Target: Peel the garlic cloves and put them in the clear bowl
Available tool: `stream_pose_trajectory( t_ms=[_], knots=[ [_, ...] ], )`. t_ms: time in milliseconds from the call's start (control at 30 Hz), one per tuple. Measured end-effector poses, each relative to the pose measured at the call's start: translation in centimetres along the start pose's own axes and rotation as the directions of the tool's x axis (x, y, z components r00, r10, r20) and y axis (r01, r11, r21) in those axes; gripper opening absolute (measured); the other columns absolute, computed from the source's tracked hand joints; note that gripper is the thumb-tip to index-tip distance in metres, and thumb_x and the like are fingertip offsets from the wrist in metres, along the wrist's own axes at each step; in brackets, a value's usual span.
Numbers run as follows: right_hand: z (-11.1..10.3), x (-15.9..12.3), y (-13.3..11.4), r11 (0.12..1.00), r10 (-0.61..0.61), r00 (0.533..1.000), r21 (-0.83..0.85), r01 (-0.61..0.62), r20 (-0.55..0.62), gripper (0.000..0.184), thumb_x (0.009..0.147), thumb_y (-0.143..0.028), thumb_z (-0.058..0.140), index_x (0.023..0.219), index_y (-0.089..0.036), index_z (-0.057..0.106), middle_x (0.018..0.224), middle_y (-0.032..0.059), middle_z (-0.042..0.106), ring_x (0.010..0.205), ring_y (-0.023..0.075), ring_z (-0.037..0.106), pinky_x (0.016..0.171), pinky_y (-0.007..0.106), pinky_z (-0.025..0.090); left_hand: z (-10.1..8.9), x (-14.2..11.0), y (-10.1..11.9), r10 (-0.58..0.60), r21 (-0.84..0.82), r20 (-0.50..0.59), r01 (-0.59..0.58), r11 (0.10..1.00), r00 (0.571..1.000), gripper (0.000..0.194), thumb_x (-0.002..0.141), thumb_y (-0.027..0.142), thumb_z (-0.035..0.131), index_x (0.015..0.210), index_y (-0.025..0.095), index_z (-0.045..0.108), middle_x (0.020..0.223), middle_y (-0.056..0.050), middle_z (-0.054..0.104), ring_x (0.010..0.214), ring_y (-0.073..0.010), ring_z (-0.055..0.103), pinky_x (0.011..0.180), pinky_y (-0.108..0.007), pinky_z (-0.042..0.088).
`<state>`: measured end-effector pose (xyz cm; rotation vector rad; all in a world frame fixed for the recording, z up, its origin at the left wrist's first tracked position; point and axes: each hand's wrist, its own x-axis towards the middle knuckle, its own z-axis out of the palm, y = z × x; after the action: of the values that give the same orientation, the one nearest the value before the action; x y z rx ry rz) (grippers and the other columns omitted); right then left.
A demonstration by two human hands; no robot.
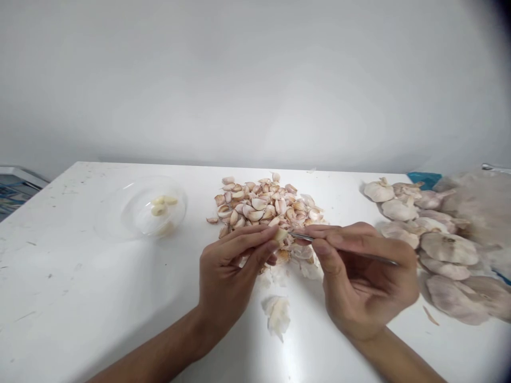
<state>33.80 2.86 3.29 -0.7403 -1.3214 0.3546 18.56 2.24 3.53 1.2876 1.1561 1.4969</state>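
My left hand (231,266) pinches a garlic clove (280,234) between thumb and fingertips, just in front of a pile of unpeeled cloves (263,205). My right hand (359,274) grips a thin metal tool (347,250), and the tool's tip touches the clove. Loose garlic skins (276,313) lie on the white table (80,298) below and between my hands.
A clear plastic bowl (149,208) at the left holds a few peeled cloves (162,205). Whole garlic bulbs (423,229) are heaped at the right beside a pale bag (479,199). A white wall stands behind the table.
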Motion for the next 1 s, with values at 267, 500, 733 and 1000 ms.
stream_pose_trajectory(
  t_ms=[267,500,733,1000],
  knots=[
    [0.3,0.0,-0.1,0.995,0.092,0.996,0.041,-0.092,0.0,0.028,0.086,-0.002,0.069,0.105,-0.023,0.066,0.087,0.003,0.072,0.083,0.0225,0.075,0.063,0.038,0.067,0.0,0.0,-0.1,-0.114,-0.078,0.023,0.116,0.99,0.993,0.016,0.085,0.023,0.079,0.099,0.026,0.084,0.092,-0.004,0.08,0.059,-0.011,0.069,0.057,-0.023,0.062],
    [0.3,-0.1,0.3,0.963,0.248,0.968,0.112,-0.243,-0.031,0.019,0.088,-0.007,0.072,0.1,-0.022,0.066,0.087,0.0016,0.072,0.08,0.0155,0.073,0.064,0.026,0.063,-0.1,0.2,-0.4,-0.207,-0.121,0.066,0.214,0.969,0.976,0.015,0.087,0.027,0.077,0.1,0.024,0.083,0.069,0.0,0.073,0.058,-0.0116,0.066,0.053,-0.021,0.053],
    [0.1,0.1,0.9,0.824,0.503,0.861,0.264,-0.502,0.066,0.017,0.088,-0.02,0.077,0.098,-0.023,0.063,0.087,-0.0008,0.074,0.076,0.0167,0.077,0.067,0.028,0.066,-0.4,0.1,-1.6,-0.362,-0.199,0.145,0.385,0.901,0.921,0.024,0.09,0.034,0.075,0.11,0.023,0.08,0.065,0.0,0.069,0.062,-0.0114,0.063,0.056,-0.021,0.048],
    [0.2,0.4,1.7,0.7,0.591,0.793,0.397,-0.594,0.144,0.013,0.089,-0.019,0.075,0.091,-0.023,0.064,0.078,-0.0044,0.071,0.068,0.0131,0.075,0.068,0.025,0.067,-0.1,0.5,-1.4,-0.471,-0.321,0.226,0.521,0.791,0.853,0.024,0.089,0.036,0.076,0.108,0.023,0.081,0.061,0.001,0.067,0.056,-0.0071,0.06,0.055,-0.017,0.046]
  ],
)
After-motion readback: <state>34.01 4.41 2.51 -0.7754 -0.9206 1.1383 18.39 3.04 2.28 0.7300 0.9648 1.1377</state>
